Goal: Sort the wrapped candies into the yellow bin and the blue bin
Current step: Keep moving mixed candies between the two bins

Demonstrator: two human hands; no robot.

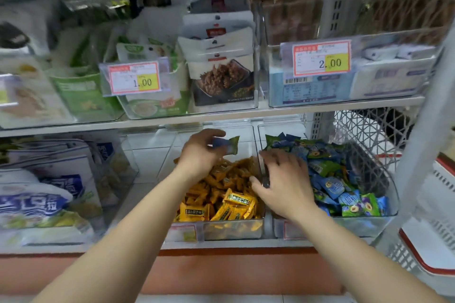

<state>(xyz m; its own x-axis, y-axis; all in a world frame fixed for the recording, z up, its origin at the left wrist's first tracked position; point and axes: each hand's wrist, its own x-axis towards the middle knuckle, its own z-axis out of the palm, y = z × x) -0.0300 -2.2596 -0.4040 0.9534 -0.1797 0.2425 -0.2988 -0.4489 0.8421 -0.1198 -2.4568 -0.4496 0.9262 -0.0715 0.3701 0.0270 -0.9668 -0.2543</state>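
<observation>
Pinching small blue-green wrapped candy, left hand, above clear yellow-candy bin. Resting right hand loose, empty. Risking dropping it back in through so light a pinch.

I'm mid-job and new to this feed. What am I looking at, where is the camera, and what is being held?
There is no machine here, only a person's two bare hands. One camera worn on the head looks down at a shop shelf. Two clear bins stand side by side: the yellow bin with yellow candies and the blue bin with blue candies. The left hand pinches a blue-green candy above the yellow ones. The right hand lies across the wall between the bins; whether it grips it is unclear.
</observation>
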